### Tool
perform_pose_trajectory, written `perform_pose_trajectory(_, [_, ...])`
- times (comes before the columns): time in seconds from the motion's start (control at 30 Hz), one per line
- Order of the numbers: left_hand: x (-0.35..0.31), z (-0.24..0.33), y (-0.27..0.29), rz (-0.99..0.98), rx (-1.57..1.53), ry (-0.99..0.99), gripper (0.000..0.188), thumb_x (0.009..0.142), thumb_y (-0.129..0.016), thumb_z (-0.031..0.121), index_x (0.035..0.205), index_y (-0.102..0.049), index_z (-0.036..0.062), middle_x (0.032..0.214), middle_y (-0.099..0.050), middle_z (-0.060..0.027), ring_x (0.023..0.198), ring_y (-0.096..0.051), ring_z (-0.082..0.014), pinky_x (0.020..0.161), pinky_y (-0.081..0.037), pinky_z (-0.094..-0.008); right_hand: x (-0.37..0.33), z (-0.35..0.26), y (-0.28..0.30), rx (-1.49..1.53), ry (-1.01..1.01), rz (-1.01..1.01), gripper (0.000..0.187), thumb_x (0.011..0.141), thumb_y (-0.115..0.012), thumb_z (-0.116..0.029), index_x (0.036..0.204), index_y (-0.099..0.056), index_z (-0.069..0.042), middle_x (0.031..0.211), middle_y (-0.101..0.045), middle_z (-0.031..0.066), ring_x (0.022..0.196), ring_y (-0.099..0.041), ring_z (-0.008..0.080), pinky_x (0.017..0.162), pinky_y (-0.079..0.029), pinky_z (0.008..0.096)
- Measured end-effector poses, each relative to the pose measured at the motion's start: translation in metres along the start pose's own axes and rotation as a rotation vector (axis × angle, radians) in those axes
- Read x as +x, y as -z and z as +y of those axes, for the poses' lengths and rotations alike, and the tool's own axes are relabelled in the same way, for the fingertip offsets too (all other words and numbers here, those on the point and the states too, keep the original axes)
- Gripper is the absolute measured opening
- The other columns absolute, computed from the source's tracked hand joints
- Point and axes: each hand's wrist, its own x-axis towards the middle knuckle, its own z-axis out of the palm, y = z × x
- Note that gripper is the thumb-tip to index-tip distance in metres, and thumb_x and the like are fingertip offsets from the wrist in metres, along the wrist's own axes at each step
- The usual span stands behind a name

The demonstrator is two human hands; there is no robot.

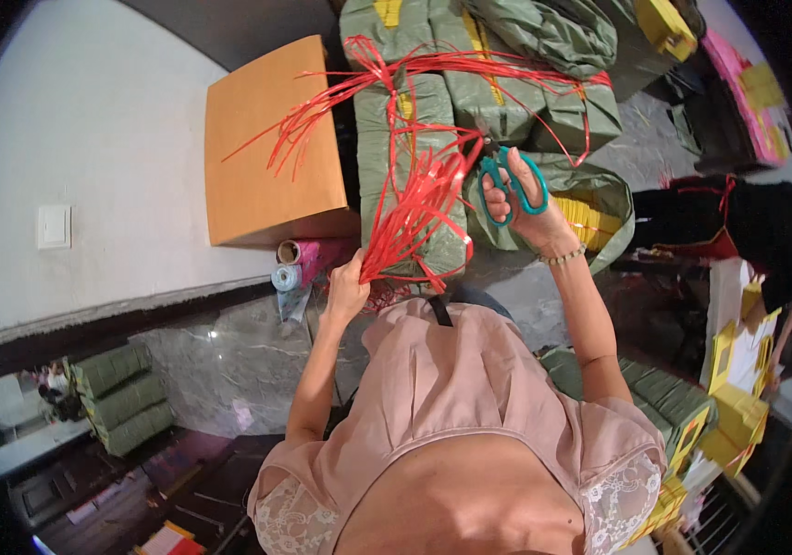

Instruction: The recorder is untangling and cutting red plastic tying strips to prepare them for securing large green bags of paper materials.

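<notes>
My left hand [348,290] is closed round a thick bunch of red plastic strips [419,213], which fan up from the fist over green-wrapped bales. In my right hand [530,208] is a pair of scissors [491,199] with teal handles, thumb and fingers through the loops. Their metal blades point up and left, close to the red strips where these gather; whether the blades are parted is hard to make out. More red strips, knotted near the top, lie across the bales and over a wooden box.
Green-wrapped bales [402,106] stand before me, one open bale [595,222] showing yellow stacks. The wooden box [271,148] is at left by the wall, with plastic rolls [287,276] below it. A person in dark clothing [692,217] is at right; yellow bundles [738,416] lie nearby.
</notes>
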Motion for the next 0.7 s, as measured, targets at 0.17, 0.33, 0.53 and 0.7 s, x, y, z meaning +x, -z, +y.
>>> perform_pose_trajectory(0.17, [-0.009,0.006,0.003,0.092,0.02,0.067,0.032,0.068,-0.051,-0.004,0.1,-0.05,-0.001,0.08,-0.059,-0.0234,0.078,-0.058,-0.0392,0.064,-0.046,-0.0445,0.011,-0.014,0.002,-0.027,-0.047,-0.045,0.057,0.083,-0.045,-0.06,0.079,-0.052,-0.004,0.059,-0.043,-0.0028,0.052,-0.041,0.0075,0.05,-0.034,0.0202])
perform_pose_trajectory(0.33, [-0.02,0.007,0.001,0.171,0.062,0.116,0.03,0.068,-0.052,-0.004,0.098,-0.05,0.0001,0.082,-0.059,-0.0221,0.079,-0.058,-0.0389,0.064,-0.046,-0.044,0.008,-0.014,-0.008,0.007,-0.24,-0.29,0.058,0.085,-0.039,-0.06,0.084,-0.052,-0.004,0.069,-0.047,0.0026,0.061,-0.046,0.0144,0.055,-0.038,0.0243])
perform_pose_trajectory(0.53, [-0.027,0.008,-0.005,0.193,0.16,0.131,0.029,0.069,-0.054,-0.004,0.097,-0.051,0.0004,0.085,-0.06,-0.0205,0.079,-0.058,-0.0378,0.064,-0.047,-0.0431,0.018,-0.006,-0.012,0.06,-0.435,-0.316,0.07,0.081,-0.038,-0.067,0.09,-0.051,0.002,0.07,-0.048,0.0046,0.061,-0.048,0.0161,0.059,-0.041,0.0243])
perform_pose_trajectory(0.7, [-0.027,0.014,-0.008,0.252,0.172,0.123,0.026,0.071,-0.051,-0.003,0.096,-0.053,-0.001,0.081,-0.058,-0.0228,0.076,-0.057,-0.0392,0.061,-0.045,-0.0439,0.033,0.0,-0.004,0.206,-0.583,-0.323,0.067,0.08,-0.045,-0.064,0.091,-0.052,0.001,0.07,-0.05,0.0034,0.063,-0.051,0.0149,0.06,-0.046,0.0238])
